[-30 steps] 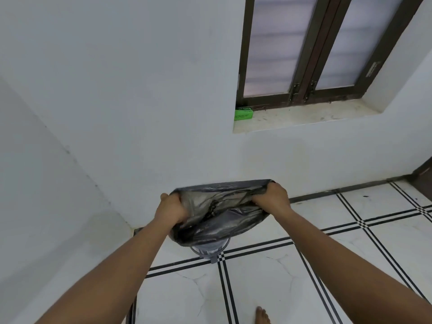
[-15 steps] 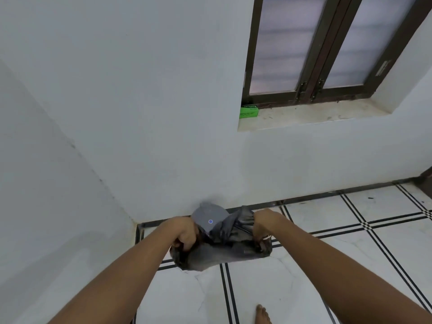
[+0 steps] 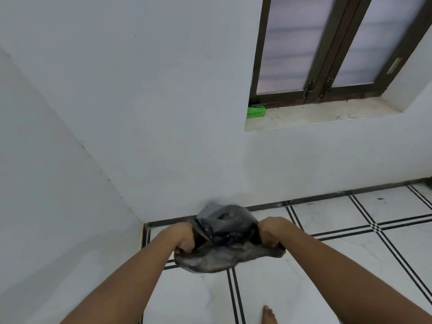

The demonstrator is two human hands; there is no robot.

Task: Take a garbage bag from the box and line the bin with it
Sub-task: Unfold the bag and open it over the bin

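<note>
Lining step: both hands, left (image 3: 185, 239) and right (image 3: 268, 233), grip the garbage bag (image 3: 224, 244) mouth over the mostly hidden bin (image 3: 211, 208); best stretched evenly and folded down all round.

Body in view: two forearms, left hand (image 3: 184, 239), right hand (image 3: 271, 232). Both arms bare from the frame edge to the wrist, no sleeve showing. Hands bare too: no gloves, and I see no rings, watch or bands, though motion blur softens the fingers. One bare foot (image 3: 268, 314) at the bottom edge, toes only, no shoe or sock.
</note>
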